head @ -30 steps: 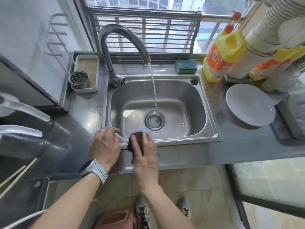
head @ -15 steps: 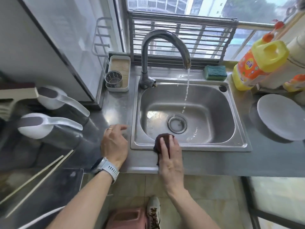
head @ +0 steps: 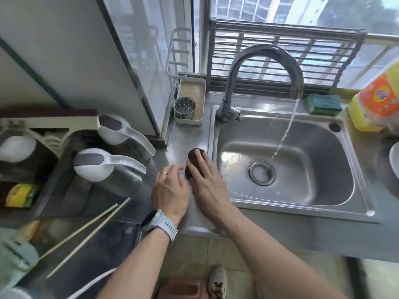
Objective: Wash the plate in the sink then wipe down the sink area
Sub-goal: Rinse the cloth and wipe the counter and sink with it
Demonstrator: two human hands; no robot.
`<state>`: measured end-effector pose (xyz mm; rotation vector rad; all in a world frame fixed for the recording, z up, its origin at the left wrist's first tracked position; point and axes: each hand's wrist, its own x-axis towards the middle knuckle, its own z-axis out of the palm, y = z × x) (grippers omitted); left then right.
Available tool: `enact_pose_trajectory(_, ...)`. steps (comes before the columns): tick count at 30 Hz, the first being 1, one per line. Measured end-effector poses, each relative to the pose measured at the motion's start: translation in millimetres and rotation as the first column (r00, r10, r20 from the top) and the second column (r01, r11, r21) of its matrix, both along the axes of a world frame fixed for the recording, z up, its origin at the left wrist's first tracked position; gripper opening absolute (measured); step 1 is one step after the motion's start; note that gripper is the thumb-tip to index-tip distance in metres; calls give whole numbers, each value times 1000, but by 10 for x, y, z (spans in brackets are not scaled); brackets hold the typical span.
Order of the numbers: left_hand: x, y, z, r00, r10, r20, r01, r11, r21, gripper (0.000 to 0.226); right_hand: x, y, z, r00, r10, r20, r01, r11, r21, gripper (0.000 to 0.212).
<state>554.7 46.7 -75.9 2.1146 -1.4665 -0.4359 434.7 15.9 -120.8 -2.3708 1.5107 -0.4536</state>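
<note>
Steel runs through the whole scene, so the sink (head: 287, 169) serves as the landmark. Far to its left stand two white-handled containers (head: 108, 167), with a pair of chopsticks (head: 86, 234) lying in front of them, nearer the person. Closer in, still left of the sink, the left hand (head: 170, 190) rests on the counter (head: 179, 137), fingers loosely bent and holding nothing, a ring on one finger and a pale watch (head: 160, 223) at the wrist. Just beside it, at the sink's left rim, the right hand (head: 207, 182) lies flat with straight fingers pressing a dark brown cloth (head: 194, 160) onto the counter; the cloth's far end shows beyond the fingertips. Behind the sink's left corner sits a white tray (head: 190, 102) holding a perforated metal cup (head: 185, 106). The faucet (head: 259, 72) arches over the basin and water falls toward the drain (head: 262, 172). Behind the sink's right corner lies a green sponge (head: 323, 104), then a yellow detergent bottle (head: 375, 100). At the sink's far right, only an edge of the plate (head: 394, 160) shows, on the counter.
</note>
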Motion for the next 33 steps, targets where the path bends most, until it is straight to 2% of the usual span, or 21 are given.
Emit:
enact_pose_trajectory(3,56,10,29,1000,16,3,-16,1000,0,27,-152,491,53,938,345,-37,-344,939,21,56)
enact_pose_trajectory(5,85,13,37,1000,24,1,-24,1000,4,29,-295,611,54,870,485,-85,-483,874,48,55)
enact_pose_trajectory(7,144,16,9,999,37,8,-37,999,18,31,-305,292,43,860,495,-125,-491,869,63,62)
enact_pose_trajectory(13,279,113,-77,994,77,72,-81,995,53,39,238,-1235,2,968,222,-117,-210,972,102,66)
enact_pose_trajectory(16,308,49,-38,983,182,-19,-180,980,87,45,319,-1012,-42,984,167,-62,-162,984,76,61)
enact_pose_trajectory(19,327,-1,78,962,246,-120,-238,968,78,41,238,22,-51,946,323,-14,-323,946,37,62)
enact_pose_trajectory(21,302,-14,189,960,243,-138,-234,969,74,38,152,591,-31,855,518,12,-518,855,32,59)
enact_pose_trajectory(23,268,14,257,959,245,-145,-234,968,88,37,80,608,-28,792,610,-22,-609,792,39,58)
enact_pose_trajectory(25,279,37,245,957,250,-145,-240,967,86,37,102,201,-62,850,523,-66,-524,852,2,66)
enact_pose_trajectory(27,296,62,171,958,244,-149,-235,969,79,37,135,-286,-49,974,226,-34,-225,974,24,71)
enact_pose_trajectory(29,265,93,150,955,252,-155,-236,965,114,38,195,-479,-3,996,-89,-1,89,992,87,68)
enact_pose_trajectory(30,232,104,169,955,248,-161,-230,966,122,38,231,-391,-13,986,-165,9,164,983,87,66)
enact_pose_trajectory(31,191,110,194,957,237,-168,-221,969,112,39,265,-202,-34,984,-179,5,178,983,54,66)
enact_pose_trajectory(33,90,108,247,959,212,-187,-199,976,87,38,184,373,-18,998,-55,-10,55,998,-6,71)
